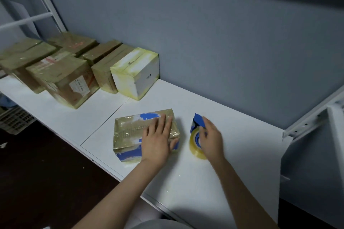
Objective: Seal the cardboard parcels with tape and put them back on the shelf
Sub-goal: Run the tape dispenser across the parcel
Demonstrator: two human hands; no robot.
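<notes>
While the closed, tape-glossy, blue-patched parcel (128, 130) was pressed under the spread left hand (158, 140), the tape dispenser (193, 142) was gripped by the right hand (212, 140)

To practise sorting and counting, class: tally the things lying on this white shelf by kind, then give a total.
Brown cardboard parcels: 5
White parcel: 1
Blue-and-white parcel under the left hand: 1
Tape dispenser gripped by the right hand: 1
Total: 8
</notes>
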